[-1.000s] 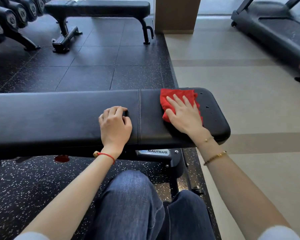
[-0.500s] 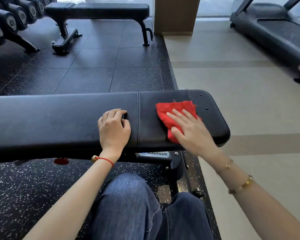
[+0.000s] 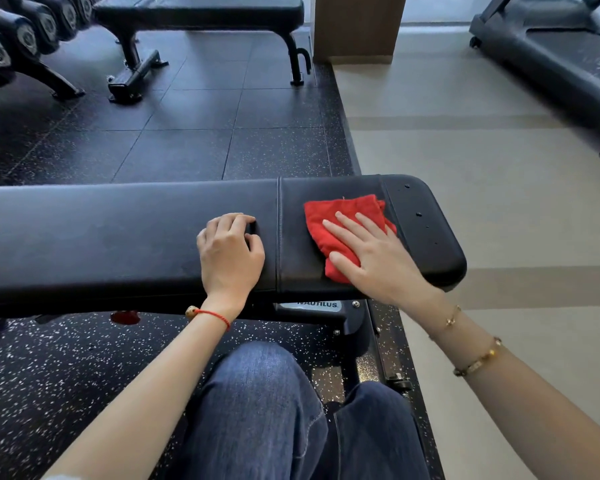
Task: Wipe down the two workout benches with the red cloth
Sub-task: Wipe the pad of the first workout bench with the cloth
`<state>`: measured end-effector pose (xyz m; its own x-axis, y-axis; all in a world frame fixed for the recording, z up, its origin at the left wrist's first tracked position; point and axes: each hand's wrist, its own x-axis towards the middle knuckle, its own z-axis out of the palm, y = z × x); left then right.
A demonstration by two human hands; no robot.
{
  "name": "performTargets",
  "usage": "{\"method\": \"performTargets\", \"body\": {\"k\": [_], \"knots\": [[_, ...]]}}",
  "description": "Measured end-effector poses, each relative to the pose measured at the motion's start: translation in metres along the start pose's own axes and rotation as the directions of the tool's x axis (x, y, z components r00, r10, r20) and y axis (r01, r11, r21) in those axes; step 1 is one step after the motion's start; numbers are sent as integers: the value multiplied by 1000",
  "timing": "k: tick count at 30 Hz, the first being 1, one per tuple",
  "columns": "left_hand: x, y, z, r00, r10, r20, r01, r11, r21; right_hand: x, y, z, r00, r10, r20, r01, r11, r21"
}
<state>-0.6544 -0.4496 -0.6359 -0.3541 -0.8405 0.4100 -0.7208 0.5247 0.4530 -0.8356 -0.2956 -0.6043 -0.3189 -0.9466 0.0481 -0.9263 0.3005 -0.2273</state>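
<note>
Denim knees nearest, below the near bench. Left hand knuckled on the pad, fingers curled together. Right hand flat, fingers spread, pressing red cloth onto the right end section. Beyond, across black floor tiles: far bench, dumbbells at left.

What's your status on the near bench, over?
Right hand flat, pressing folded red cloth on near black padded bench. Left hand curled, bracing on pad. Far black bench not yet reached. Nothing blocking.
</note>
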Motion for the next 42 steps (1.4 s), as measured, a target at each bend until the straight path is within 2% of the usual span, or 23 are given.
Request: {"method": "performTargets", "body": {"k": [5,7,9,12,15,19,23,25,28,33,35,38,42], "knots": [[0,1,1,1000,-2,-6,2,1000,5,68,6,-2,990,140,24,-140,990,-14],[1,2,0,1000,-2,-2,2,1000,11,83,-7,1,989,144,35,-143,989,-40],[2,2,0,1000,-7,0,7,1000,11,82,-26,4,995,87,38,-85,995,-57],[1,2,0,1000,-1,-1,1,1000,11,48,-50,11,997,-79,10,80,995,-61],[1,0,-1,1000,4,-1,-4,1000,2,9,-51,12,984,-179,-14,178,983,-52],[0,0,-1,1000,11,-1,-11,1000,-4,12,-19,5,997,-74,-34,74,997,0],[0,0,-1,1000,13,13,-13,1000,19,72,-3,1,992,129,4,-129,991,-21],[1,2,-1,1000,8,16,-8,1000,18,100,-12,2,985,167,48,-165,985,-39],[2,2,-2,1000,-1,14,0,1000,28,113,-41,10,994,80,74,-78,997,-30],[2,3,-2,1000,-9,9,9,1000,25,53,-61,19,990,-141,-27,141,990,-9],[1,3,-3,1000,-4,9,4,1000,26,28,-53,18,981,-184,-65,184,983,-3],[0,3,-3,1000,1,15,-2,1000,20,24,-25,13,990,-120,-77,122,992,19],[-1,4,-2,1000,9,18,-10,999,36,72,11,1,994,108,-23,-109,994,-17]]}}
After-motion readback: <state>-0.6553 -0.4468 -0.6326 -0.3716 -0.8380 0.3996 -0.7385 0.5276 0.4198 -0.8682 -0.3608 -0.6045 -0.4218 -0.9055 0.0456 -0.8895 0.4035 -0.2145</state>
